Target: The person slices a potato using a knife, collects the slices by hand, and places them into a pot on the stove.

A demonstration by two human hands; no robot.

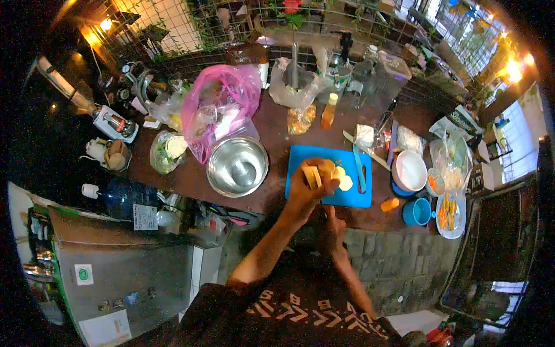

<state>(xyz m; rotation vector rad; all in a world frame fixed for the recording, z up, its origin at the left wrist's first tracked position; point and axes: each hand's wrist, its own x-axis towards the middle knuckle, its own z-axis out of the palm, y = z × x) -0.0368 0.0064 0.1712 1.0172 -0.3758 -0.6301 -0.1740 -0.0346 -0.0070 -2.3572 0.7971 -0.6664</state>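
Observation:
My left hand (312, 186) is closed around yellowish cut pieces (313, 176) above the blue cutting board (298, 156). Pale yellow round slices (345, 183) lie on the board beside its fingertips. Just below the board's near edge is my right hand (332, 230), its fingers curled; what it grips, if anything, is hidden. A blue knife (362, 173) rests on the right part of the board.
A steel bowl (237, 166) and a pink plastic bag (245, 87) stand left of the board. To the right are a white bowl (410, 171), a blue cup (418, 212), an orange piece (389, 205) and a plate of cut vegetables (451, 216). A sauce bottle (329, 113) stands behind.

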